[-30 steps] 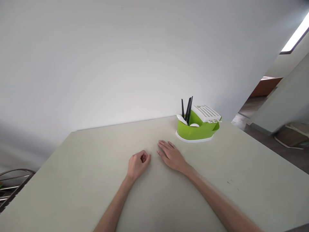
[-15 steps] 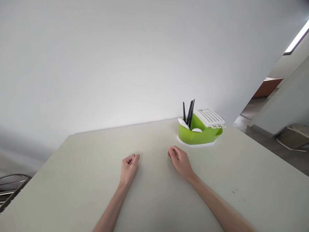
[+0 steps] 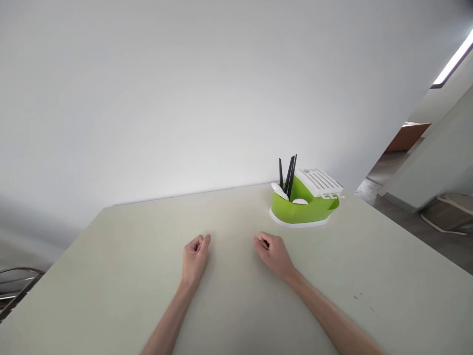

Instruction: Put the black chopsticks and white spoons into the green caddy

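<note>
My left hand (image 3: 194, 255) rests on the pale table (image 3: 111, 276) with its fingers curled into a loose fist, holding nothing. My right hand (image 3: 273, 252) lies a hand's width to its right, fingers also curled in and empty. Beyond the right hand, near the table's far edge, stands a green cutlery holder (image 3: 301, 208) on a white base. It holds black chopsticks (image 3: 288, 173) standing upright, white spoons (image 3: 280, 191) and a white slotted lid (image 3: 318, 181) tilted on its right side.
A plain white wall rises behind the table. A metal wire rack (image 3: 16, 286) shows at the lower left edge. To the right the floor drops away toward a doorway and a grey partition (image 3: 432, 158).
My right hand, flat with fingers spread a second ago, has curled shut and drawn back. My left hand shifted slightly left, so the two hands are further apart.
</note>
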`<state>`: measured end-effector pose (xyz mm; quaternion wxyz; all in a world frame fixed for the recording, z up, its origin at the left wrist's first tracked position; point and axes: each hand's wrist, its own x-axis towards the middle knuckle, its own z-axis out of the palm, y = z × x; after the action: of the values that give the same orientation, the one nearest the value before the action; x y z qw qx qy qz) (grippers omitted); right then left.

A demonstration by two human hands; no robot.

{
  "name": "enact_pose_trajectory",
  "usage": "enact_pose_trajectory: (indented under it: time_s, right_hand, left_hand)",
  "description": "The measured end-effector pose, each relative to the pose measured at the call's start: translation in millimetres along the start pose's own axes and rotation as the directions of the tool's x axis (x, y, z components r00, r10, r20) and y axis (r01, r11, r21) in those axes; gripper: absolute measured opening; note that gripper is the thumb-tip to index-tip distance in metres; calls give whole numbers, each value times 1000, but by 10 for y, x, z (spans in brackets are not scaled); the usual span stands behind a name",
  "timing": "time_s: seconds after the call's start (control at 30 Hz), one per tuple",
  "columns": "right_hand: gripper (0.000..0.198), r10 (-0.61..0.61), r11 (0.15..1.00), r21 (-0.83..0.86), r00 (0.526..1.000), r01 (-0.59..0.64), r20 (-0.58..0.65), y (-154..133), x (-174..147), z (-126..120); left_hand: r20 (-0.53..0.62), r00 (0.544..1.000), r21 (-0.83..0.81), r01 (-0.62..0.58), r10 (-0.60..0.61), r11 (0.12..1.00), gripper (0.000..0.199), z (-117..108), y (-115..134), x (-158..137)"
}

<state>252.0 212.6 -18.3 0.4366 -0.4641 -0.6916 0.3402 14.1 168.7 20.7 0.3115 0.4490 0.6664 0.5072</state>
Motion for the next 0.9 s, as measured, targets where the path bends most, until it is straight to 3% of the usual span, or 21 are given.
enact_pose_trajectory:
  time_s: [0.23,0.9]
  right_hand:
    - [42,-45,998,-46,998,47,50,9,-6,15]
    - [26,-78,994,-68,997,80,21,46,13,24]
  left_hand:
    - [-2,1000,15,4,-4,1000,53,-12,-15,20]
    - [-26,999,29,27,-27,999,50,-112,-23,-49]
